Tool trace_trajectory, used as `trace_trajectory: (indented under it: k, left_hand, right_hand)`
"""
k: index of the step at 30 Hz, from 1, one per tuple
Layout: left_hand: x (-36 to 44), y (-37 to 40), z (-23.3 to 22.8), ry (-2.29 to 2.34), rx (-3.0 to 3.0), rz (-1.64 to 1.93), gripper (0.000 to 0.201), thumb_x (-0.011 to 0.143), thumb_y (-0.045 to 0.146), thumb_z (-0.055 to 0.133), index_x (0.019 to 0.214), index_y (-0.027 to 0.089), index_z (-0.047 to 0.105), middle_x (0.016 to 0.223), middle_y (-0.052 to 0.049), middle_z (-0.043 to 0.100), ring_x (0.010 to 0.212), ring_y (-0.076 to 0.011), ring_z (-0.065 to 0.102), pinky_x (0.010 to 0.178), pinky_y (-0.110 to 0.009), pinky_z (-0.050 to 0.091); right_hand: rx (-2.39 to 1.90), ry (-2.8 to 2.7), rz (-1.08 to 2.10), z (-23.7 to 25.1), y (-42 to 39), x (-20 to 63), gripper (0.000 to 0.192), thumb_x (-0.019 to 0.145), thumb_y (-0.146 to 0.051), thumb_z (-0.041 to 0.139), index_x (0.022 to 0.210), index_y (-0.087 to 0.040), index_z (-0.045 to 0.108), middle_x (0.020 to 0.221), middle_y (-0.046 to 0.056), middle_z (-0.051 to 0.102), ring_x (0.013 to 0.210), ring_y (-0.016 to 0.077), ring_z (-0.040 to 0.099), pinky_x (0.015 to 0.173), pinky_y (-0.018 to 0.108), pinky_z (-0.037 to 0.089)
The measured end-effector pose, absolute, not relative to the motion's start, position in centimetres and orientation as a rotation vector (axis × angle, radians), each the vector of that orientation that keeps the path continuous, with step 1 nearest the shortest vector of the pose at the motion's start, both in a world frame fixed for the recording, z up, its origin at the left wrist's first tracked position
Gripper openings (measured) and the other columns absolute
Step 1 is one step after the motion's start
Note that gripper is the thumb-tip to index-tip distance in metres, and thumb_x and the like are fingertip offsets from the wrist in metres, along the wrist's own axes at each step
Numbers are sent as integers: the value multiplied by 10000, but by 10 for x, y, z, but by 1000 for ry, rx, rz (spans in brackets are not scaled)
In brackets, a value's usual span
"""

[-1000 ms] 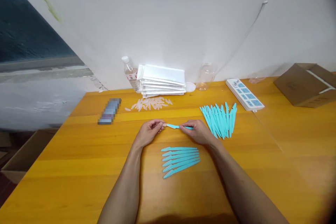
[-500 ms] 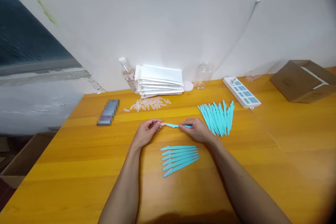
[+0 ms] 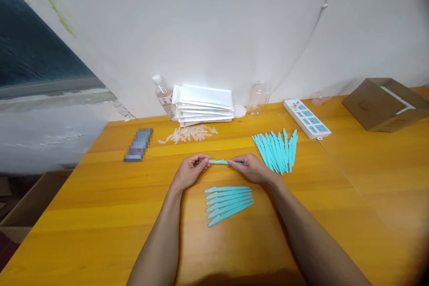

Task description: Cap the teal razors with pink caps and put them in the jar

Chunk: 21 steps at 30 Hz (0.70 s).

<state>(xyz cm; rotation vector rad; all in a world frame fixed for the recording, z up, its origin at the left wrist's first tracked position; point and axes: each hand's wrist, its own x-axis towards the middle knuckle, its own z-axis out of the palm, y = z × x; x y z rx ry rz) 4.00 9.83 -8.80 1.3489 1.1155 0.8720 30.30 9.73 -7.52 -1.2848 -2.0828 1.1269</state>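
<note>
Between my hands is a turquoise eyebrow razor (image 3: 220, 161), held level above the table. My right hand (image 3: 250, 166) pinches its handle. At the blade end, my left hand (image 3: 192, 170) pinches a small clear blade cap (image 3: 210, 161), now mostly behind the fingers and over the razor's tip. Below the hands, several eyebrow razors (image 3: 231, 197) lie in a fanned row, handles to the right. A heap of turquoise razors (image 3: 276, 152) lies right of my right hand. Loose translucent caps (image 3: 191, 133) are scattered beyond my left hand.
A stack of white padded envelopes (image 3: 204, 103) stands against the wall, with a plastic bottle (image 3: 163, 98) on its left. To its right are a white lid (image 3: 239, 111) and a clear jar (image 3: 257, 99). Farther right come a power strip (image 3: 307, 118) and a cardboard box (image 3: 375, 105). A blurred-out phone (image 3: 138, 145) lies left.
My left hand has moved slightly right, toward my right hand. The cap has slid over the razor's blade end, and less of it shows. The view has shifted a little.
</note>
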Motion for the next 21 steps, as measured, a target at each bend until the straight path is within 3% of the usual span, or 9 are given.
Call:
trace_trajectory:
  k: [10,13,17,21]
  left_hand:
    - [43,99,-87,1138,1318,957,386,846,479,702,1012,131,698,840,-59,728,697,-127,627,708,-264,519]
    - [52,95,-86,1118,1346,916,387,851,478,692,1012,126,699,851,-70,735,709,-133,642,714,-266,524]
    - [55,89,-82,1166,1489,774,370,872,465,656,1036,141,730,917,-87,764,783,-169,680,733,-276,526]
    - [45,86,-72,1169,1766,600,214,855,373,668,898,192,774,894,-46,769,809,-181,688,742,-268,510]
  right_hand:
    - [-1329,-2044,1142,-80,100,303,544,957,-576,419,726,-158,680,603,-38,471,576,111,364,535,243,262]
    - [-1335,-2061,1127,-79,100,302,532,966,-554,420,736,-159,692,615,-34,530,571,114,404,538,240,280]
    - [-1309,-2079,1026,-75,94,296,384,972,-448,476,904,-181,744,792,6,700,683,143,561,631,240,369]
    - [-1304,-2201,864,-73,84,285,258,920,-371,593,883,-199,781,875,51,741,781,165,628,713,255,397]
